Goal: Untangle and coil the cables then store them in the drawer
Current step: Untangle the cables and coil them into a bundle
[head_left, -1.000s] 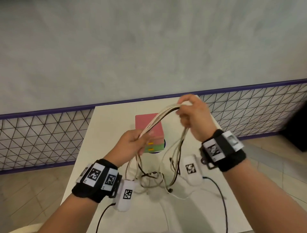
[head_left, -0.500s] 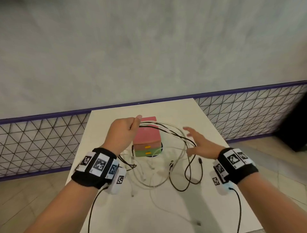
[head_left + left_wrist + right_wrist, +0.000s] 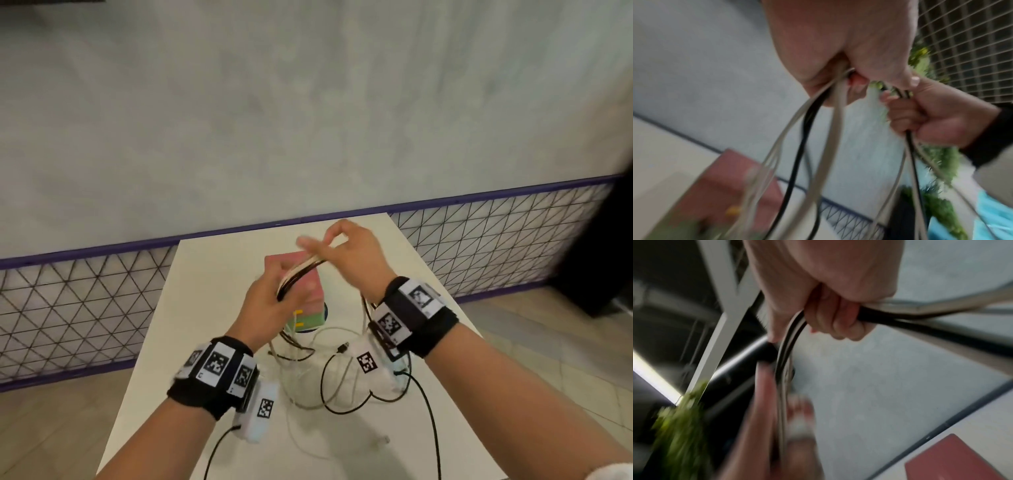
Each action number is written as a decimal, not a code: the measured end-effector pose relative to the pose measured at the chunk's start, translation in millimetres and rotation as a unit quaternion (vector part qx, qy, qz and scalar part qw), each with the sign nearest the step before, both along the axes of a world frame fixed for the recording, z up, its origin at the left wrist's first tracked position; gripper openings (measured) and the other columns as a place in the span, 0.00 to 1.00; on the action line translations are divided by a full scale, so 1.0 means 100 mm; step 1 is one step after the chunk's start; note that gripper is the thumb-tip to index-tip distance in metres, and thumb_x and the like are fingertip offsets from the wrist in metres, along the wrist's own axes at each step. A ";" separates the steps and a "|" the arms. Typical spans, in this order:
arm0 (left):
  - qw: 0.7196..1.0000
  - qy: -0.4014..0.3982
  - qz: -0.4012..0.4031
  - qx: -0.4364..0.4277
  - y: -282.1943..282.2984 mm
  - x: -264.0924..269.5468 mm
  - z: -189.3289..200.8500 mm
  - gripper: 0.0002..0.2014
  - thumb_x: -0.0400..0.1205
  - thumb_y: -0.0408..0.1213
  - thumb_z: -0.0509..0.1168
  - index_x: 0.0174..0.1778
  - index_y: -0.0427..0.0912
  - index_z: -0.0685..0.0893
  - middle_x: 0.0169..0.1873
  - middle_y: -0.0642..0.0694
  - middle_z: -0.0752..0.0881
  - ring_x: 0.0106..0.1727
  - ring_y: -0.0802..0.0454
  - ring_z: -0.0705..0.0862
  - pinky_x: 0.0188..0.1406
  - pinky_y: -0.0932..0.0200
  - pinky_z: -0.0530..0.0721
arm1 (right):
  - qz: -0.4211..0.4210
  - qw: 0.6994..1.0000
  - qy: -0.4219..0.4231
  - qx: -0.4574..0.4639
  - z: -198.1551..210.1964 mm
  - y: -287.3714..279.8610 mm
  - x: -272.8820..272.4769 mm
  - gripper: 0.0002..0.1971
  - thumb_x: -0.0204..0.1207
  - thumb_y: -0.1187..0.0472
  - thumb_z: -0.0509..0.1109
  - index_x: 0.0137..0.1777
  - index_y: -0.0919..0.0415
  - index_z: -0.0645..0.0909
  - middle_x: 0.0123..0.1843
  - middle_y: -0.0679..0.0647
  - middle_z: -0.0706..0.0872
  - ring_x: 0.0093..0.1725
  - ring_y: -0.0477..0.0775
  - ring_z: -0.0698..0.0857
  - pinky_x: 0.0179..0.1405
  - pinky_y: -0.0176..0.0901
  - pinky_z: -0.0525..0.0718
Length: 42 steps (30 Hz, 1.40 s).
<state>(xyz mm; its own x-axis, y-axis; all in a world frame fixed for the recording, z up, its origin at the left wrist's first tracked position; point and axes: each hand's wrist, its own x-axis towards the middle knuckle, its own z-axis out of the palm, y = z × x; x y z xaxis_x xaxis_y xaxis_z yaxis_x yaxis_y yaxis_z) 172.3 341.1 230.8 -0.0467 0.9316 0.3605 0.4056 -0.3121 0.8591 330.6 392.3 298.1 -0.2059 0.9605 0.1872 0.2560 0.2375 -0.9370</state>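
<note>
nearest the camera, loose cable tails (image 3: 342, 380) lie on the white table (image 3: 212, 274): black and white loops, with a plug end lying among them. they trail up toward the hands, so only part of the tangle is gathered.

above them the left hand (image 3: 265, 303) is closed round one end of the bundle (image 3: 301, 272), a handful of white and black strands laid side by side. the left wrist view shows its fingers (image 3: 885, 71) curled tight over the strands, which hang down from the fist. the right hand (image 3: 352, 258) pinches the other end of the same bundle, a little higher and just beside the left; the right wrist view shows its fingers (image 3: 838, 321) wrapped over the cables.

behind the hands sits the drawer box (image 3: 308, 301), pink on top, green below, with yellow handles, both drawers apparently shut. beyond it are the table's far edge, a mesh fence and a pale wall.

these cables look light, limp and a bit springy, likely to slip out of a loose loop. i would hold where the strands cross, grip the whole stack at once, and keep the plug ends from snagging the dangling loops.
</note>
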 end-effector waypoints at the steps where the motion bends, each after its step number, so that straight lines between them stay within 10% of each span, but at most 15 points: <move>1: 1.000 0.002 0.014 -0.024 -0.01 -0.04 -0.17 0.12 0.74 0.57 0.67 0.47 0.55 0.82 0.35 0.56 0.88 0.37 0.60 0.85 0.40 0.56 0.83 | -0.036 0.998 0.046 -0.010 0.04 0.06 0.07 0.21 0.61 0.44 0.82 0.36 0.55 0.74 0.23 0.44 0.73 0.14 0.39 0.68 0.20 0.33 0.64; 8: 0.988 0.003 0.011 -0.157 -0.17 -0.09 -0.68 0.23 0.80 0.58 0.60 0.23 0.48 0.68 0.17 0.55 0.68 0.21 0.59 0.66 0.27 0.61 0.65 | -0.076 0.966 0.247 -0.028 0.32 0.22 0.35 0.19 0.69 0.66 0.77 0.33 0.53 0.67 0.25 0.53 0.67 0.20 0.48 0.59 0.19 0.39 0.57; 13: 0.973 -0.028 -0.015 -0.229 -0.16 -0.19 -0.78 0.29 0.78 0.61 0.62 0.20 0.43 0.72 0.21 0.44 0.79 0.28 0.49 0.81 0.41 0.54 0.83 | -0.140 0.916 0.376 -0.011 0.43 0.25 0.52 0.20 0.70 0.71 0.74 0.31 0.54 0.66 0.30 0.57 0.73 0.19 0.47 0.62 0.18 0.37 0.55; 18: 0.958 -0.047 0.015 -0.281 -0.32 -0.34 -0.83 0.25 0.83 0.50 0.61 0.23 0.41 0.69 0.24 0.40 0.84 0.23 0.51 0.78 0.23 0.65 0.77 | -0.196 0.910 0.364 0.035 0.40 0.28 0.72 0.19 0.69 0.70 0.74 0.30 0.54 0.66 0.28 0.56 0.71 0.15 0.47 0.67 0.17 0.36 0.61; 26: 0.848 -0.367 0.043 -0.380 -0.27 -0.46 -0.75 0.24 0.84 0.46 0.61 0.22 0.48 0.62 0.17 0.53 0.57 0.14 0.57 0.56 0.15 0.65 0.58 | -0.225 0.970 -0.070 0.055 -0.56 0.33 0.73 0.15 0.79 0.49 0.65 0.36 0.58 0.73 0.28 0.55 0.79 0.28 0.54 0.74 0.32 0.44 0.74; 30: 0.820 -0.417 0.040 -0.390 -0.23 -0.50 -0.60 0.24 0.84 0.45 0.60 0.21 0.48 0.64 0.15 0.54 0.58 0.12 0.58 0.56 0.13 0.67 0.55 | -0.105 0.930 -0.351 -0.025 -1.28 0.20 0.87 0.18 0.83 0.47 0.56 0.47 0.62 0.77 0.39 0.63 0.87 0.44 0.64 0.85 0.41 0.48 0.76; 33: 0.897 -0.172 0.110 -0.392 -0.22 -0.47 -0.51 0.23 0.85 0.44 0.60 0.24 0.45 0.64 0.17 0.51 0.62 0.16 0.52 0.61 0.17 0.63 0.59 | -0.060 0.845 -0.528 -0.062 -1.40 0.12 0.95 0.17 0.82 0.52 0.59 0.68 0.54 0.72 0.64 0.57 0.82 0.66 0.60 0.77 0.61 0.52 0.74; 36: 0.904 0.228 0.138 -0.335 -0.25 -0.39 -0.50 0.23 0.87 0.45 0.54 0.25 0.43 0.66 0.23 0.48 0.69 0.32 0.43 0.73 0.32 0.56 0.64 | -0.079 0.925 -0.366 0.067 -1.04 0.03 0.78 0.24 0.74 0.60 0.65 0.72 0.54 0.72 0.72 0.55 0.76 0.74 0.57 0.69 0.71 0.50 0.66; 38: 0.900 0.304 0.115 -0.291 -0.26 -0.29 -0.47 0.21 0.87 0.42 0.53 0.26 0.46 0.66 0.26 0.48 0.71 0.39 0.41 0.76 0.36 0.56 0.66 | 0.003 0.947 -0.267 0.176 -0.70 -0.14 0.48 0.27 0.70 0.59 0.65 0.72 0.53 0.72 0.72 0.53 0.75 0.77 0.54 0.66 0.72 0.40 0.57; 42: 0.897 0.391 0.081 -0.191 -0.23 0.03 -0.20 0.12 0.85 0.37 0.55 0.40 0.42 0.80 0.43 0.38 0.86 0.46 0.39 0.83 0.38 0.57 0.69 | 0.210 0.879 -0.360 0.231 -0.66 -0.50 -0.11 0.32 0.67 0.57 0.65 0.75 0.50 0.66 0.68 0.50 0.77 0.70 0.53 0.70 0.74 0.44 0.56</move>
